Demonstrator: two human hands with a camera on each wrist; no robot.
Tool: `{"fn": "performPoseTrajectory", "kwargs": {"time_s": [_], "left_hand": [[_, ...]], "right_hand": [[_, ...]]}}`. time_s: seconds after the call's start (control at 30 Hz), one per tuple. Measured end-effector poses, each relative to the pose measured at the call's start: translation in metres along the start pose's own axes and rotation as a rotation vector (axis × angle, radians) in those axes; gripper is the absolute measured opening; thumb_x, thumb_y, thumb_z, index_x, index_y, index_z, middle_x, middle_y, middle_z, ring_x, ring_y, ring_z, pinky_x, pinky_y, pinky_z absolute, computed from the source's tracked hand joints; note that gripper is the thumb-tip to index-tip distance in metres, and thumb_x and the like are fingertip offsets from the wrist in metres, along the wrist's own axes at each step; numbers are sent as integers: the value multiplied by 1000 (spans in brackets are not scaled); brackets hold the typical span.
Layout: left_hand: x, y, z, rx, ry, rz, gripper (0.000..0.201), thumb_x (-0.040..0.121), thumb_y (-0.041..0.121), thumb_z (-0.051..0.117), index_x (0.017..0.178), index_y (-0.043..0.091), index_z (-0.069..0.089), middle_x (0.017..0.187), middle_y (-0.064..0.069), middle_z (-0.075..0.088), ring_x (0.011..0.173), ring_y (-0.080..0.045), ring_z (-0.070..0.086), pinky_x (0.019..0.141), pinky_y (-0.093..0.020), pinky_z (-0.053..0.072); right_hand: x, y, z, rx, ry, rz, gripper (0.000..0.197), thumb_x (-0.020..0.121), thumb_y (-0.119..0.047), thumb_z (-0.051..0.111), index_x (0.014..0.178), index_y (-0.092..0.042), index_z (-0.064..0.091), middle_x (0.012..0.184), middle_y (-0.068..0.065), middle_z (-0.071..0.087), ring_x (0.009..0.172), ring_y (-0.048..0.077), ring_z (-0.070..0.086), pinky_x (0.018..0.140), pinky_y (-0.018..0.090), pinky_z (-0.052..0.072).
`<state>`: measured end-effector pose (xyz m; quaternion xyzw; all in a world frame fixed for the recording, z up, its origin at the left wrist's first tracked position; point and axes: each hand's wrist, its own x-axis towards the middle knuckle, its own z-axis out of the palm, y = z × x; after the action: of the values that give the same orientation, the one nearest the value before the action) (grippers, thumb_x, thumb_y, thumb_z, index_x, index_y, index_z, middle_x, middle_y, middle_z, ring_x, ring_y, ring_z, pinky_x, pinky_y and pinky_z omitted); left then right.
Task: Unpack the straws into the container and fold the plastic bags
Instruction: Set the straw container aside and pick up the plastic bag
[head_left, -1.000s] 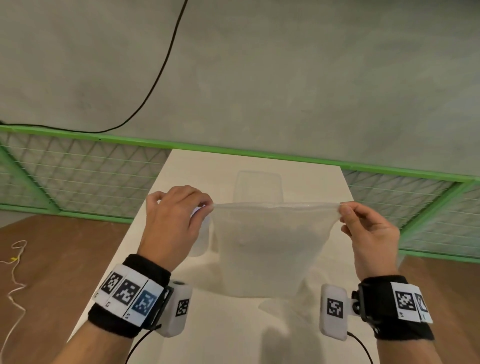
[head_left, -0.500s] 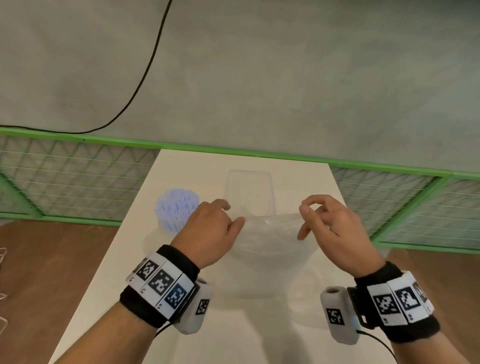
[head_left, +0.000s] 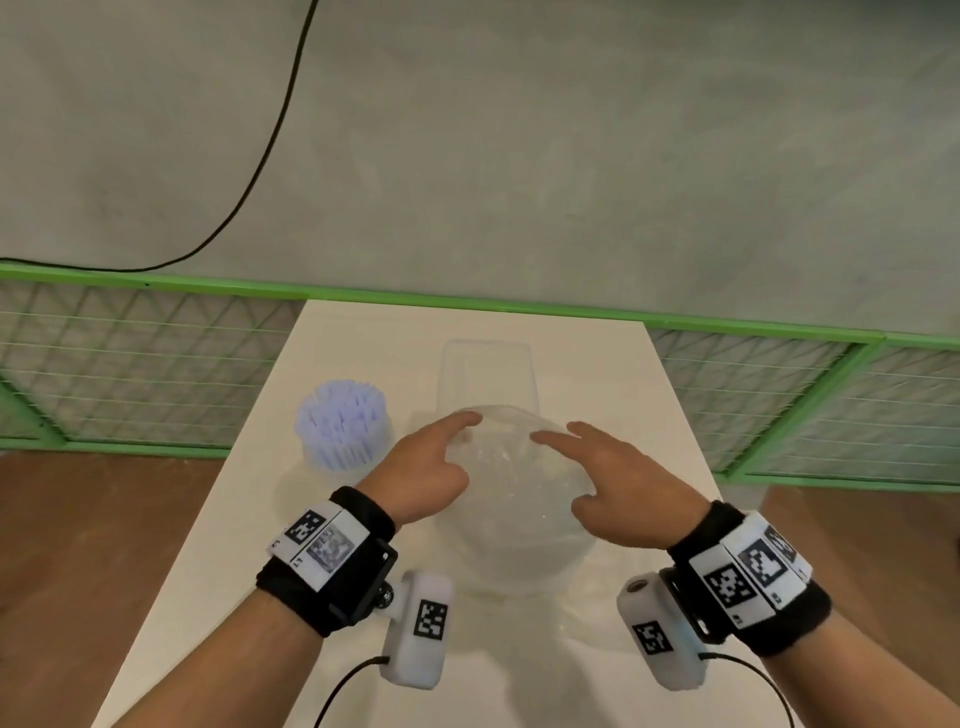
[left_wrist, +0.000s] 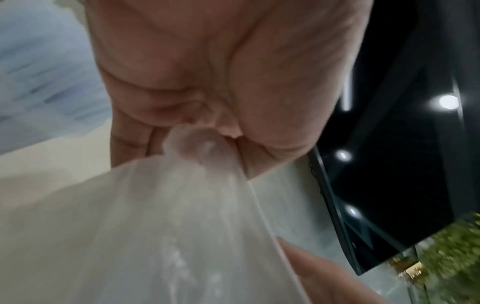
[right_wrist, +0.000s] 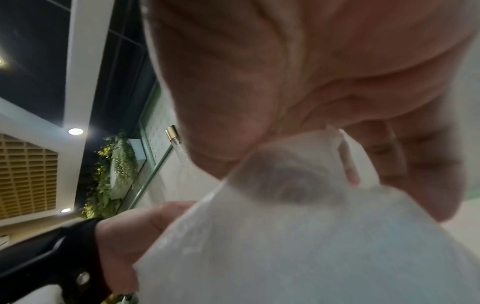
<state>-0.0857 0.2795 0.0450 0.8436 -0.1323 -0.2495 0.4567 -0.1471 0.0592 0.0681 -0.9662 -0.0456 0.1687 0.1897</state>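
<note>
A clear plastic bag (head_left: 511, 499) bulges upward on the white table (head_left: 587, 364) between my hands. My left hand (head_left: 447, 447) holds its left top part, index finger stretched over it. In the left wrist view the bag (left_wrist: 155, 226) runs bunched between thumb and fingers (left_wrist: 130, 135). On the right side my right hand (head_left: 576, 457) holds the bag, and the right wrist view shows the film (right_wrist: 285, 246) tucked between thumb and fingers (right_wrist: 405, 160). A clear container of pale purple straws (head_left: 340, 426) stands left of my left hand.
A flat clear rectangular thing (head_left: 485, 374), which looks like another plastic bag, lies just beyond the bag. A green mesh fence (head_left: 779, 332) runs behind the table's far edge. Wooden floor lies on both sides. A black cable (head_left: 260, 171) hangs on the wall.
The bag was stretched wide and held up by its top corners. My hands have come together and moved down, so the bag now bows over the table. The straw container has come into view.
</note>
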Motion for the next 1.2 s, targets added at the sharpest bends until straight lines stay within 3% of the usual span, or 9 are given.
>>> {"fn": "performPoseTrajectory", "kwargs": {"time_s": [0.1, 0.3, 0.4, 0.5, 0.63, 0.7, 0.9, 1.07, 1.2], "left_hand": [[7, -7, 7, -105, -3, 2, 65, 75, 16, 56, 138, 33, 47, 125, 3, 63, 105, -21, 67, 100, -41, 50], [20, -19, 11, -141, 6, 28, 49, 81, -14, 39, 107, 20, 64, 87, 0, 70, 77, -19, 67, 86, -40, 55], [28, -26, 11, -70, -21, 25, 44, 79, -13, 35, 80, 21, 63, 87, 2, 66, 90, -28, 62, 76, -37, 53], [36, -31, 14, 23, -104, -11, 47, 82, -9, 34, 89, 23, 68, 93, 7, 66, 93, -26, 60, 70, -32, 46], [40, -31, 14, 149, -193, -83, 51, 88, -8, 33, 116, 16, 68, 117, 3, 65, 115, -12, 58, 81, -11, 46], [43, -33, 13, 190, -220, -146, 51, 89, -4, 34, 122, 20, 66, 130, 2, 61, 120, -15, 55, 92, -23, 49], [37, -33, 2, 112, -372, -319, 56, 91, -1, 32, 132, 28, 55, 136, 10, 42, 132, -27, 40, 72, -40, 60], [27, -43, -7, -197, -409, -216, 50, 80, -16, 24, 98, 19, 56, 129, -1, 50, 97, -30, 54, 54, -36, 58], [22, -50, -8, -340, -377, -155, 35, 88, -13, 34, 76, 12, 57, 119, -13, 52, 93, -28, 55, 58, -36, 59]], "right_hand": [[12, 3, 2, 144, 4, 22, 74, 86, -13, 51, 149, -43, 25, 135, 2, 54, 97, 16, 59, 81, 24, 47], [40, 18, 14, 426, 0, 115, 40, 100, -46, 44, 138, -39, 50, 131, -8, 60, 127, 13, 49, 109, 30, 34], [49, 24, 22, 460, -27, 169, 27, 100, -47, 43, 108, -36, 66, 104, -8, 68, 112, 14, 59, 102, 29, 40], [53, 34, 30, 541, -97, 179, 31, 96, -41, 54, 73, -34, 73, 87, -8, 70, 91, 14, 65, 100, 38, 48], [55, 40, 26, 448, -122, 104, 20, 95, -31, 59, 97, -24, 78, 98, -12, 70, 96, 9, 64, 95, 32, 49], [54, 42, 23, 297, -9, -17, 15, 94, -29, 62, 100, -28, 76, 104, -16, 61, 96, 0, 56, 90, 22, 42], [30, 55, 18, 201, 149, -449, 55, 91, 7, 39, 121, -31, 65, 143, -18, 43, 130, 6, 39, 108, 19, 21], [11, 69, 0, 344, -153, -331, 82, 66, 14, 26, 124, -30, 63, 126, -18, 61, 96, 7, 60, 80, 22, 47], [12, 76, -7, 304, -227, -224, 60, 81, 1, 61, 120, -44, 60, 111, -11, 66, 86, 14, 65, 87, 34, 55]]}}
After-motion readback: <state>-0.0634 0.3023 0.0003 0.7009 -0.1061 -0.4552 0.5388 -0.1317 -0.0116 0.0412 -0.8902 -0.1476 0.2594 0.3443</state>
